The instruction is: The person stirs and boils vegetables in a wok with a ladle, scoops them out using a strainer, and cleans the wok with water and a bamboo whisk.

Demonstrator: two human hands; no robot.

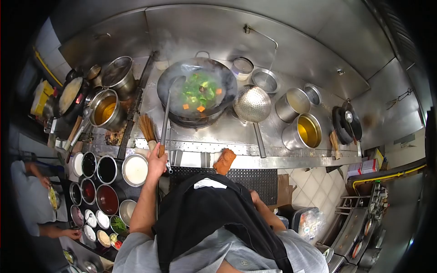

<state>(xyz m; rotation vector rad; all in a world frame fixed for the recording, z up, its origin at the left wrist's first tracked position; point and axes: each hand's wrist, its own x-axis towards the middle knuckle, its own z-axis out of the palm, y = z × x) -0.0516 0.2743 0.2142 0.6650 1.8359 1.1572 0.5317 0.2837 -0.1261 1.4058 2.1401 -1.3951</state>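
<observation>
My left hand (157, 161) grips the long handle of a metal ladle (167, 116), whose bowl rests inside the black wok (169, 84). The wok sits on the burner and steams, holding green vegetables and orange pieces (199, 93) in liquid. A bamboo brush (147, 127) leans on the stove edge just left of the ladle handle. My right forearm (268, 214) hangs low beside my black apron (205, 214), with the hand itself hidden behind it.
A perforated skimmer (252, 104) lies right of the wok. An orange cloth (224, 160) sits on the stove's front rail. Pots of yellow liquid (309, 131) (105, 110) stand either side. Sauce and seasoning tubs (107, 169) fill the left. Another person (32, 200) works at far left.
</observation>
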